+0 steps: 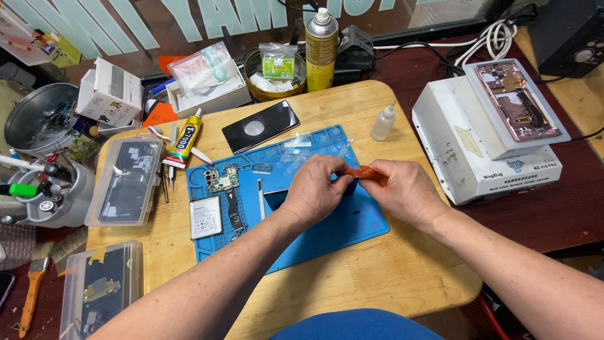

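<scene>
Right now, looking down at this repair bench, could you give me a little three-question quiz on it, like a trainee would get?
1. True or false: both hands work over the blue mat.
2. What colour is the tool between the left hand and the right hand?
3. Where does the glue tube lie? A) left of the mat B) on the white machine C) in the bowl

Key: 1 true; 2 orange; 3 A.
</scene>
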